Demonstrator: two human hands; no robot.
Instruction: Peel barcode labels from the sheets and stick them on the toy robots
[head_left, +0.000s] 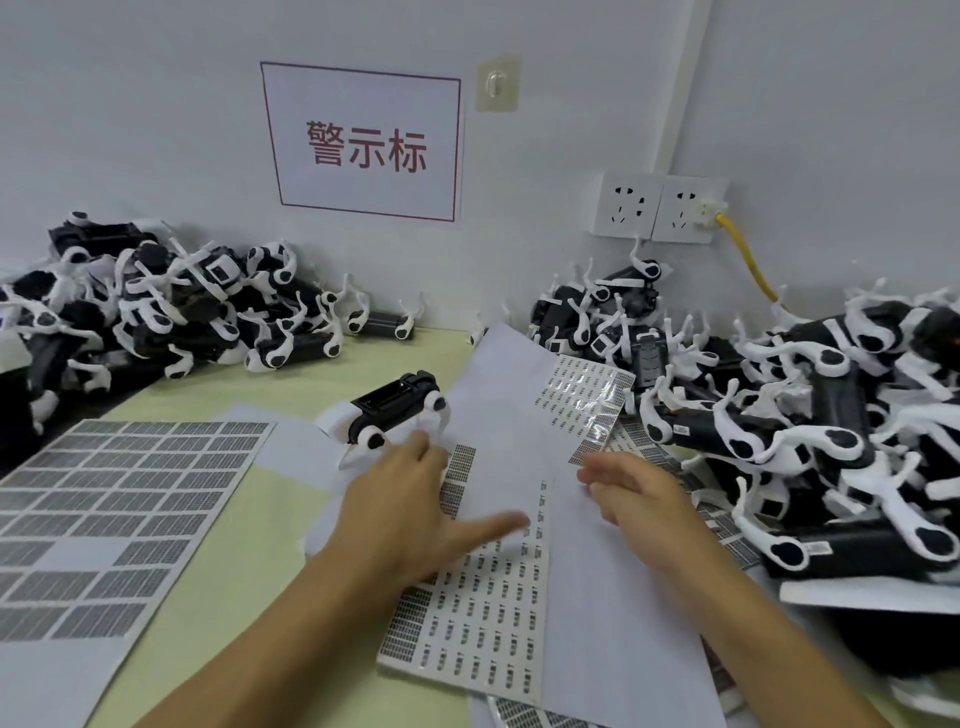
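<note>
With 1 toy robot (397, 410) set apart at centre and 2 heaps of robots (810, 415) left and right, most labelling remains: left hand (400, 509) and right hand (636, 499), fingers loosely apart, rest on partly peeled label sheets (498, 597).

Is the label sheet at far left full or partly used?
Partly used. The left label sheet shows bare white gaps among its grey barcode rows, mostly in the lower rows, with blank backing below.
</note>
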